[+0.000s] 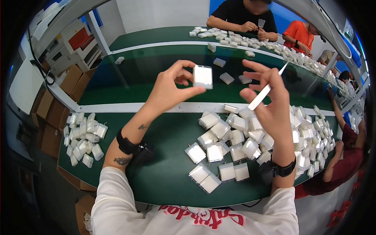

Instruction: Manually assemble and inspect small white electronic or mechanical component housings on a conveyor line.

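My left hand is raised over the far part of the bench. Between its thumb and fingers it pinches a small white block with a clear, frosted-looking casing. To the right of it, my right hand holds a slim white pointed tool, its sharp end angled up and away; the exact kind cannot be made out. That hand's thumb and forefinger are spread apart, facing the block without touching it. Beneath the right hand lies a large pile of similar white blocks, some showing thin metal pins.
A smaller heap of blocks lies at the left of the green bench. Beyond a white rail, a dark green strip carries several scattered blocks. Co-workers sit across and to the right. Metal posts and cardboard boxes stand left.
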`<act>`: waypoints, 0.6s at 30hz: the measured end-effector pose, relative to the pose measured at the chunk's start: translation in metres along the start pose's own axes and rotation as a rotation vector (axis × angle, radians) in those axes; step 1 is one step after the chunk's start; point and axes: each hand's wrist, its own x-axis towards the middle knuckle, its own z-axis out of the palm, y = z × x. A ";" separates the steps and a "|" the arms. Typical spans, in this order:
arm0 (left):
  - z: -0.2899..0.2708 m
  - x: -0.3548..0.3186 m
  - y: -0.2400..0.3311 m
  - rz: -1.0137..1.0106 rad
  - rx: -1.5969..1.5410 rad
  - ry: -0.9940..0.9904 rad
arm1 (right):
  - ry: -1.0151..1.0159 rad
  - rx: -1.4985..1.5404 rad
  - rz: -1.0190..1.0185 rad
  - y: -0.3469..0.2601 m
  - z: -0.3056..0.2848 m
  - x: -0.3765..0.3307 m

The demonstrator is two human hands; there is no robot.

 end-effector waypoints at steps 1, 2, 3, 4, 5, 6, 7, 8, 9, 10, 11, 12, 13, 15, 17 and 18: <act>-0.002 0.008 -0.023 -0.060 0.063 0.009 | 0.060 0.024 0.031 0.000 -0.008 0.002; -0.001 0.013 -0.047 -0.056 0.061 0.010 | 0.107 0.023 0.042 -0.001 -0.016 0.004; -0.003 0.014 -0.070 -0.046 0.388 0.021 | 0.151 0.033 0.050 -0.002 -0.021 0.007; -0.001 0.019 -0.084 -0.031 0.708 0.030 | 0.151 0.031 0.046 -0.004 -0.027 0.009; 0.006 0.026 -0.086 -0.028 0.705 0.031 | 0.172 -0.006 0.003 -0.004 -0.031 0.009; 0.017 0.034 -0.089 -0.026 0.741 0.018 | 0.192 -0.042 -0.040 -0.005 -0.035 0.010; 0.028 0.042 -0.088 -0.028 0.778 0.001 | 0.191 -0.041 -0.038 -0.004 -0.037 0.010; 0.043 0.053 -0.082 0.012 0.765 -0.018 | 0.162 -0.046 -0.068 -0.005 -0.040 0.010; 0.058 0.065 -0.076 0.014 0.758 -0.019 | 0.133 -0.051 -0.097 -0.007 -0.043 0.010; 0.077 0.079 -0.070 -0.032 0.807 -0.124 | 0.119 -0.066 -0.083 -0.008 -0.044 0.009; 0.087 0.088 -0.066 -0.083 0.867 -0.220 | 0.116 -0.065 -0.087 -0.008 -0.042 0.010; 0.096 0.094 -0.064 -0.084 0.866 -0.215 | 0.150 -0.026 -0.063 -0.007 -0.040 0.010; 0.109 0.101 -0.070 -0.153 0.782 -0.260 | 0.185 0.008 -0.036 -0.005 -0.039 0.009; 0.112 0.105 -0.092 -0.230 0.708 -0.286 | 0.191 0.032 -0.052 -0.007 -0.035 0.011; 0.112 0.106 -0.111 -0.084 0.600 -0.279 | 0.154 -0.008 -0.071 -0.005 -0.039 0.010; 0.110 0.098 -0.117 0.038 0.517 -0.169 | 0.147 -0.005 -0.079 -0.004 -0.037 0.010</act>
